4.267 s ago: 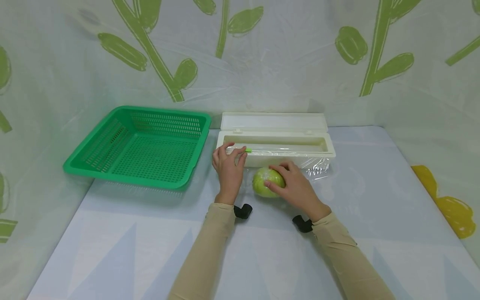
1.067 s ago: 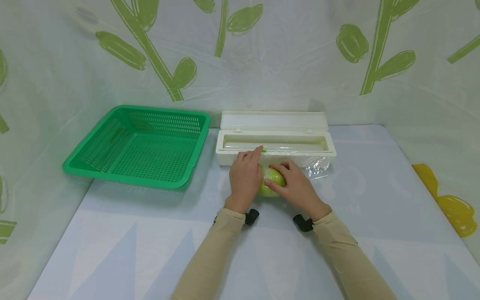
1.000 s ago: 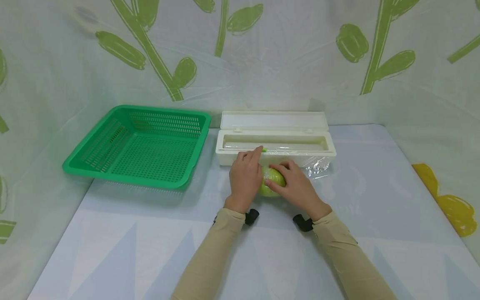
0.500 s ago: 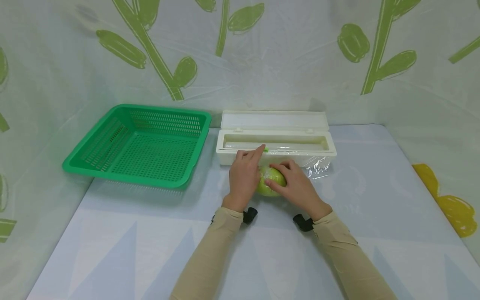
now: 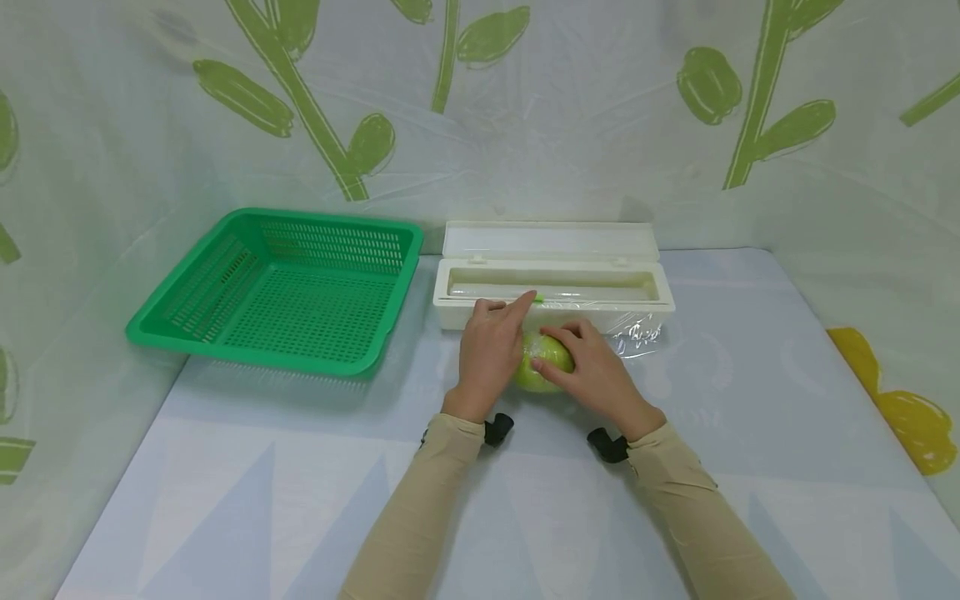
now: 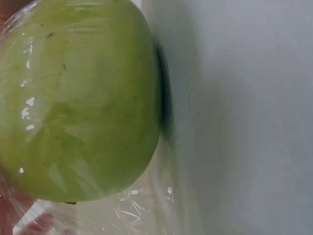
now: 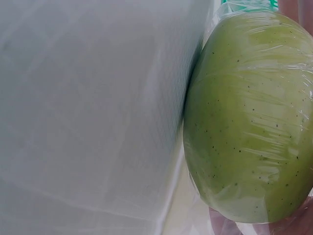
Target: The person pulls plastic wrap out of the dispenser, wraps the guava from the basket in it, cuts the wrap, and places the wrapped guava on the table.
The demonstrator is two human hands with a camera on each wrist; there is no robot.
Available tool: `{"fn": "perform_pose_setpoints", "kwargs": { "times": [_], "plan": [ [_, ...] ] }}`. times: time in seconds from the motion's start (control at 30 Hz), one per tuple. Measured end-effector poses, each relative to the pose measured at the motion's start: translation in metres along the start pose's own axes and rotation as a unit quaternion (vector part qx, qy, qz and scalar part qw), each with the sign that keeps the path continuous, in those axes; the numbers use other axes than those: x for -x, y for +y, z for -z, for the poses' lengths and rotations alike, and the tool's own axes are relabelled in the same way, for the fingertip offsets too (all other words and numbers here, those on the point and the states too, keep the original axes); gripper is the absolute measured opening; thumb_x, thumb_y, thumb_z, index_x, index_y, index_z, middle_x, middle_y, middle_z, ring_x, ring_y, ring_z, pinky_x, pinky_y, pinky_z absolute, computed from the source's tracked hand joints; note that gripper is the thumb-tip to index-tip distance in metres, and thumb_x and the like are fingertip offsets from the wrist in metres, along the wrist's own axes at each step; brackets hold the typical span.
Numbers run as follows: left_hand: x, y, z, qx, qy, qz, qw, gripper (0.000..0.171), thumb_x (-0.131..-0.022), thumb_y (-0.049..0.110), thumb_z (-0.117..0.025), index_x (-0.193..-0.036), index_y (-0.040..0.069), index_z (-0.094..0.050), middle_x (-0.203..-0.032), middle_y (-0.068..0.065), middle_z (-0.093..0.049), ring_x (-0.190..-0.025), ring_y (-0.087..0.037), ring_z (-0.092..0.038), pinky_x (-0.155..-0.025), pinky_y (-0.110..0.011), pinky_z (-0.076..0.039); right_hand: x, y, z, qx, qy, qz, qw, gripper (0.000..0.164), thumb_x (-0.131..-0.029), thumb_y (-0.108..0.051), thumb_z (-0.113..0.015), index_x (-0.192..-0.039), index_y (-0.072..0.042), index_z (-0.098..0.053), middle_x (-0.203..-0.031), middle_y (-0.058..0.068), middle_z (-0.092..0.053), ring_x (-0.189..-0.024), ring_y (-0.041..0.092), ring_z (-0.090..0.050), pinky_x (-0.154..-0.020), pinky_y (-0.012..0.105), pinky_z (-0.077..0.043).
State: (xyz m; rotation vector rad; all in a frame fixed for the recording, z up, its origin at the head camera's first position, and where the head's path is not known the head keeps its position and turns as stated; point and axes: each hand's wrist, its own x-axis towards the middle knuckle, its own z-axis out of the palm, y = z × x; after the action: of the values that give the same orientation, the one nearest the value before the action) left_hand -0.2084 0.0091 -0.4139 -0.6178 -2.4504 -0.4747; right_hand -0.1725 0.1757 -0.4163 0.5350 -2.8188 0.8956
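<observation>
Film-wrapped green fruit [image 5: 534, 380] rests on the table [image 5: 315, 467] before the cling-film box [image 5: 558, 264], grasped in the fingers of the right hand [image 5: 597, 371], while the left hand [image 5: 489, 354], index finger straight, has slid the green cutter [image 5: 539, 298] rightward, the film [image 5: 639, 332] seemingly cut partway.

I see wrinkled beige fabric left sleeve [image 5: 412, 512], matching beige fabric right sleeve [image 5: 705, 512]; short black elbow-shaped attachments [image 5: 499, 430] at both wrists.
</observation>
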Motion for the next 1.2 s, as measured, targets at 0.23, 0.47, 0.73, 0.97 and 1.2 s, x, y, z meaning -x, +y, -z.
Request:
{"fn": "perform_pose_setpoints", "kwargs": {
  "times": [0.23,0.47,0.73,0.97,1.2],
  "plan": [
    [0.0011,-0.0032,0.0039,0.037,-0.045,0.017,0.9982,0.051,-0.080,-0.005,-0.050,-0.125,0.019,-0.052,-0.096,0.003,-0.066,-0.098,-0.021,-0.049,-0.077,-0.028,-0.044,0.0002,0.0005,-0.0004,-0.004,-0.001,0.000,1.000,0.061,-0.080,-0.059,-0.051,-0.122,-0.015,-0.054,-0.113,0.006,-0.044,-0.095,0.020,-0.047,-0.072,0.036,-0.041],
    [0.0012,-0.0053,0.0052,0.083,-0.092,0.045,0.9913,0.059,-0.079,-0.007,-0.050,-0.130,0.022,-0.046,-0.107,0.004,-0.063,-0.107,-0.021,-0.042,-0.076,-0.029,-0.045,0.0006,0.0004,-0.0002,-0.001,-0.006,-0.002,1.000,0.062,-0.080,-0.059,-0.050,-0.123,-0.015,-0.053,-0.114,0.006,-0.044,-0.097,0.020,-0.046,-0.075,0.037,-0.041],
    [0.0001,-0.0078,0.0042,0.082,-0.094,0.010,0.9921,0.068,-0.075,-0.015,-0.048,-0.131,0.023,-0.044,-0.112,0.007,-0.060,-0.108,-0.020,-0.044,-0.080,-0.028,-0.042,-0.0002,0.0003,-0.0001,-0.007,-0.005,-0.002,1.000,0.060,-0.080,-0.058,-0.051,-0.122,-0.015,-0.054,-0.113,0.005,-0.044,-0.096,0.019,-0.046,-0.075,0.036,-0.040],
    [0.0007,-0.0090,0.0027,0.104,-0.106,0.013,0.9888,0.070,-0.076,-0.018,-0.048,-0.132,0.024,-0.044,-0.120,0.010,-0.055,-0.111,-0.019,-0.041,-0.076,-0.026,-0.043,-0.0008,-0.0006,0.0014,-0.009,-0.007,-0.003,1.000,0.060,-0.080,-0.059,-0.051,-0.122,-0.016,-0.054,-0.113,0.004,-0.044,-0.095,0.019,-0.046,-0.074,0.036,-0.041],
    [-0.0002,-0.0099,0.0039,0.154,-0.137,0.062,0.9765,0.063,-0.082,-0.009,-0.046,-0.131,0.031,-0.044,-0.121,0.010,-0.053,-0.113,-0.016,-0.035,-0.063,-0.024,-0.044,-0.0004,-0.0011,0.0019,-0.010,-0.011,-0.005,1.000,0.060,-0.080,-0.058,-0.051,-0.123,-0.016,-0.053,-0.114,0.003,-0.044,-0.096,0.019,-0.046,-0.073,0.035,-0.041]
  ]
}}
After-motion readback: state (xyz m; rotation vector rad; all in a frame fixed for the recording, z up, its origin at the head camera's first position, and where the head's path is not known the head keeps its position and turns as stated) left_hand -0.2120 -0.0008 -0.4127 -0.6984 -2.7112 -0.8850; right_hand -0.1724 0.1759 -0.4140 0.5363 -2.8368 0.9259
